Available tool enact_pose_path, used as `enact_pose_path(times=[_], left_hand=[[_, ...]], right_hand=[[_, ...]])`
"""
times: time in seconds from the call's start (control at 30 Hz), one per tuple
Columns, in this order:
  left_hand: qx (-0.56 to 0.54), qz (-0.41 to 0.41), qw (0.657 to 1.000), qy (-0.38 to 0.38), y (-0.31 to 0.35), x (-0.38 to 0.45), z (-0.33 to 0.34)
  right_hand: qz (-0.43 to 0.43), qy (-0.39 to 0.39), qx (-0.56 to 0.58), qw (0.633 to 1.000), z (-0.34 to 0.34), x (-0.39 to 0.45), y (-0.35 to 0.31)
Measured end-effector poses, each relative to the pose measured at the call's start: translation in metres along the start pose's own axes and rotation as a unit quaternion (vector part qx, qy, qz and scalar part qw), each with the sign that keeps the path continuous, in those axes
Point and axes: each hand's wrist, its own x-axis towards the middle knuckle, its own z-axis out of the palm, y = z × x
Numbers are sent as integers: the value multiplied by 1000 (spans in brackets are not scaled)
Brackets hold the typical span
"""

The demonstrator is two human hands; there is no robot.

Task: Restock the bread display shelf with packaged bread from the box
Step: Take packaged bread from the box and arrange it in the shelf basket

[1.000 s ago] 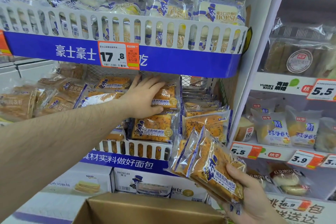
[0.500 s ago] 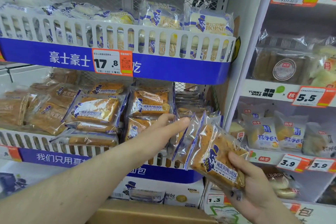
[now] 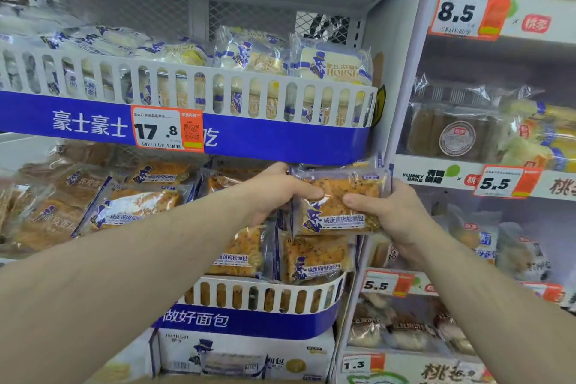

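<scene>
A clear packet of orange-brown bread with a blue label (image 3: 338,201) is held upright at the right end of the middle shelf, above the stacked packets (image 3: 314,259) there. My left hand (image 3: 277,193) grips its left edge, thumb across the front. My right hand (image 3: 386,212) grips its right side, thumb on the front. The white slotted shelf rail (image 3: 265,293) with a blue band runs below. The box is out of view.
The upper shelf rail (image 3: 193,87) holds pale bread packets and a 17.8 price tag (image 3: 166,129). More brown packets (image 3: 93,206) lie to the left. A white upright (image 3: 386,134) separates a neighbouring rack of other breads (image 3: 458,134). Cartons (image 3: 243,355) stand below.
My left hand left the shelf stack and took hold of the packet's left edge. Both hands raised the packet from below the rail up to the shelf's right end.
</scene>
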Motion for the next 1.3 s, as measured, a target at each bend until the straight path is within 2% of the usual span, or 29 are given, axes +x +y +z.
enact_pose_path(times=[0.1, 0.3, 0.37, 0.47, 0.5, 0.53, 0.67, 0.87, 1.0, 1.17, 1.3], left_hand=[[4, 12, 999, 32, -8, 17, -1], [61, 62, 995, 47, -11, 27, -4], [75, 78, 992, 60, -15, 29, -6], [100, 99, 986, 84, -22, 31, -11], [107, 105, 984, 91, -24, 32, -12], [110, 108, 984, 94, -24, 32, -13], [104, 111, 984, 90, -21, 33, -16], [96, 104, 984, 108, -19, 45, -12], [171, 119, 973, 103, -21, 52, -12], [279, 146, 942, 115, -21, 57, -14], [326, 170, 923, 117, -24, 60, -14]], right_hand=[[-5, -5, -57, 998, 0, 13, 0], [-15, 18, -197, 980, 9, 11, -6], [-32, 42, -308, 950, 12, 9, -8], [-59, 77, -479, 873, 22, 5, -7], [-61, 79, -516, 851, 24, 6, -6], [-63, 77, -527, 844, 26, 7, -5], [-50, 57, -448, 891, 26, 20, -11], [-57, 75, -392, 915, 28, 35, -5], [-35, 78, -365, 927, 32, 42, 3], [24, 72, -284, 956, 39, 49, 5], [38, 73, -276, 958, 41, 53, 13]])
